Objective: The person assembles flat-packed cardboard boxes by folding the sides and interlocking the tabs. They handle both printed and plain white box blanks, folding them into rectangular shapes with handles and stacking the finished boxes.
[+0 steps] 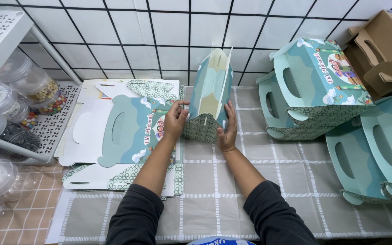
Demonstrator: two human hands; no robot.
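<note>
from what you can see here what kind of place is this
Likely a small home or shop packing corner. A tiled wall backs a cloth-covered table; flat box blanks lie stacked at left, folded teal gift boxes at right, and jars of sweets sit on a white rack.

A: Box [210,97] betw the hands, what colours?
B: Teal w/ cream panel, white inside edges; bottom flap has green lattice pattern on pale ground
A: Flat sheets [128,136] at left?
B: Same teal, white clouds, lattice borders; backs plain white
A: Table [259,181] cloth?
B: Grey-beige w/ white grid lines
A: Wall [114,41]?
B: White tiles, black grout
A: Finished boxes [314,86] on right?
B: Teal, lattice undersides; brown cardboard box [386,45] behind
A: Sleeves [132,218]?
B: Dark grey
</note>
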